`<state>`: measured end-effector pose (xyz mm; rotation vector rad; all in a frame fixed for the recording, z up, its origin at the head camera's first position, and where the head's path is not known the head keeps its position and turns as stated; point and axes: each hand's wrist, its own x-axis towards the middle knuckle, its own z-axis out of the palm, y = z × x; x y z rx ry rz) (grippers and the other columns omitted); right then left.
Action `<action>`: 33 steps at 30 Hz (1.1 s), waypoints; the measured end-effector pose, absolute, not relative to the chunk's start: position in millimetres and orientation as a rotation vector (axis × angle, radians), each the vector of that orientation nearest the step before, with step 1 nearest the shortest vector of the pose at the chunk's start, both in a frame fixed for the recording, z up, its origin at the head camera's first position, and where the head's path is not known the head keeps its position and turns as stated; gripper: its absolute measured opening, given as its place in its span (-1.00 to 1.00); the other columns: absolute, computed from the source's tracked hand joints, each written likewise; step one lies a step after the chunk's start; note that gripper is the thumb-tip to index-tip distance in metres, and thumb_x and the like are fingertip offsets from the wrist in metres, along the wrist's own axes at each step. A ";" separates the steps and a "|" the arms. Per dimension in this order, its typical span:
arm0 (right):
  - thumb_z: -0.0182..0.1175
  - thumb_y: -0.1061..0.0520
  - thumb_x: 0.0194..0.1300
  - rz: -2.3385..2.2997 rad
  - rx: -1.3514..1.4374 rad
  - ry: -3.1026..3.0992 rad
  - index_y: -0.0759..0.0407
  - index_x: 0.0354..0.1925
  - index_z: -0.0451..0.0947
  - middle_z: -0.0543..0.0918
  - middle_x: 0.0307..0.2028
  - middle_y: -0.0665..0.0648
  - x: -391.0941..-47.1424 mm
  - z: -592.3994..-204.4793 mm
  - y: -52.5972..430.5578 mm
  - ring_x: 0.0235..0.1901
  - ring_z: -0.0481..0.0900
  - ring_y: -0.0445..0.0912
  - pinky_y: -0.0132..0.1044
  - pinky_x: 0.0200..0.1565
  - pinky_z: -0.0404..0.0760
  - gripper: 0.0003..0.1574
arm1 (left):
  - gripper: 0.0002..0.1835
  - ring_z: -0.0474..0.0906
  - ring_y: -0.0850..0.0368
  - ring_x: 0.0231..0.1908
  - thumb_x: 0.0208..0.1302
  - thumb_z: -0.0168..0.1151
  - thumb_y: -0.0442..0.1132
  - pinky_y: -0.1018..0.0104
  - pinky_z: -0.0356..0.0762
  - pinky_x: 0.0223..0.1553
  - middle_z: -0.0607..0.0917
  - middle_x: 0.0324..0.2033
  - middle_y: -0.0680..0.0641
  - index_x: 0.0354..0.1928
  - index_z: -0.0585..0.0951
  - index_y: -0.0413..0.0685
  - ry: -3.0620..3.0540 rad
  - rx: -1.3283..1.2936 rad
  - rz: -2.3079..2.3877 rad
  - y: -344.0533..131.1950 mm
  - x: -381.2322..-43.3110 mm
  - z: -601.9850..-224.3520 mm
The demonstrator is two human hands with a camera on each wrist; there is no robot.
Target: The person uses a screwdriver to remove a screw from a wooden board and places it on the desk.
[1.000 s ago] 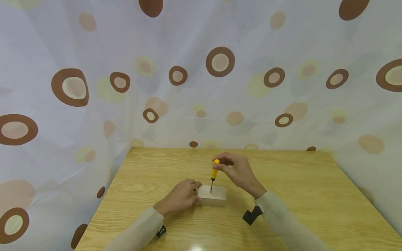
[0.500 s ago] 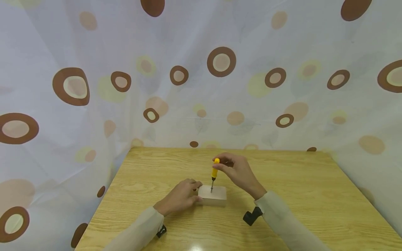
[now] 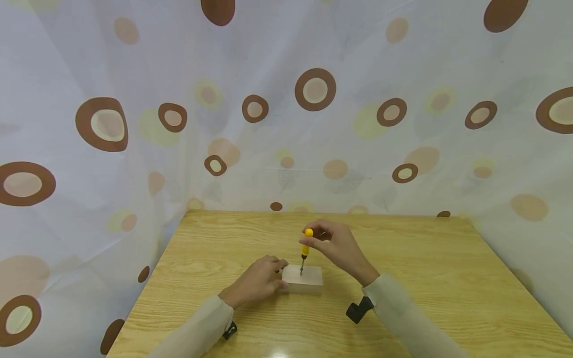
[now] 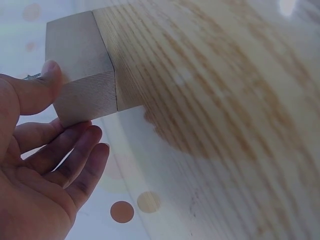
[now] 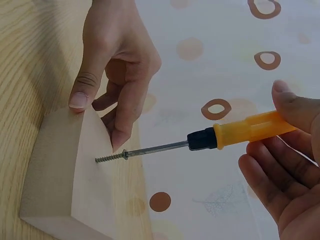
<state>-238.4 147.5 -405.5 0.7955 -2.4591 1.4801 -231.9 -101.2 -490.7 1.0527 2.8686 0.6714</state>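
Note:
A pale wooden block (image 3: pixel 302 287) lies flat on the wood-grain table. My left hand (image 3: pixel 257 282) grips its left end, thumb on the near side and fingers at the far side; the left wrist view shows the thumb on the block (image 4: pixel 82 97). A threaded screw (image 5: pixel 111 157) stands upright in the block's top face, much of its thread showing. My right hand (image 3: pixel 337 247) pinches the yellow handle of a screwdriver (image 5: pixel 235 134) between thumb and fingers. The screwdriver leans slightly, its metal shaft meeting the screw head.
The wood-grain table (image 3: pixel 425 268) spreads around the block on all sides. A white curtain (image 3: pixel 286 124) with brown and beige ovals hangs behind the table and at both sides. A black camera mount (image 3: pixel 359 309) is strapped at the right wrist, and another (image 3: pixel 230 330) at the left.
My right hand has dipped slightly and its thumb and fingers have shifted around the screwdriver handle. The left hand and the block stay in place.

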 end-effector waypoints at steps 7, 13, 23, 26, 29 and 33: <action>0.43 0.01 0.31 1.379 0.737 -2.386 0.03 -0.06 0.75 0.78 -0.21 -0.08 -238.4 -408.7 146.6 -0.29 0.73 -0.13 -0.27 -0.20 0.70 -0.75 | -0.45 0.59 0.03 0.10 0.41 0.35 -0.03 0.14 0.60 0.10 0.65 0.18 -0.13 0.29 0.58 -0.23 2.864 1.049 0.671 -101.5 -232.7 -492.2; 0.37 0.12 0.36 1.342 0.912 -2.389 0.01 -0.02 0.76 0.78 -0.12 0.03 -239.0 -403.1 147.3 -0.21 0.71 -0.17 -0.26 -0.14 0.72 -0.78 | -0.44 0.59 0.00 0.13 0.41 0.35 -0.04 0.11 0.60 0.13 0.65 0.19 -0.15 0.30 0.57 -0.25 2.857 1.041 0.675 -101.5 -232.5 -490.2; 0.39 0.11 0.37 1.484 0.784 -2.457 0.14 0.09 0.63 0.77 -0.13 0.05 -238.4 -403.8 147.0 -0.20 0.73 -0.04 -0.22 -0.15 0.72 -0.64 | -0.44 0.59 0.00 0.12 0.40 0.36 -0.04 0.12 0.60 0.11 0.66 0.18 -0.15 0.30 0.58 -0.24 2.854 1.018 0.695 -101.9 -231.9 -491.7; 0.38 0.15 0.37 1.463 0.783 -2.443 0.13 0.03 0.67 0.76 -0.14 0.04 -237.6 -404.8 146.9 -0.24 0.73 -0.06 -0.25 -0.18 0.71 -0.72 | -0.43 0.59 0.00 0.13 0.41 0.35 -0.04 0.12 0.60 0.13 0.66 0.19 -0.14 0.31 0.57 -0.24 2.854 1.023 0.694 -101.6 -232.2 -492.2; 0.35 0.19 0.38 1.453 0.861 -2.432 0.07 -0.01 0.70 0.76 -0.14 0.00 -238.1 -402.9 147.6 -0.22 0.72 -0.13 -0.27 -0.15 0.71 -0.78 | -0.43 0.59 0.00 0.13 0.41 0.35 -0.03 0.12 0.59 0.14 0.66 0.18 -0.14 0.31 0.57 -0.25 2.857 1.026 0.696 -101.6 -232.6 -492.0; 0.31 0.18 0.42 1.477 0.954 -2.438 0.02 0.00 0.70 0.74 -0.12 -0.03 -240.4 -401.1 148.5 -0.13 0.71 -0.13 -0.25 -0.09 0.72 -0.79 | -0.43 0.58 -0.01 0.14 0.41 0.36 -0.04 0.11 0.59 0.14 0.65 0.18 -0.14 0.31 0.57 -0.26 2.857 1.024 0.701 -102.0 -232.5 -491.0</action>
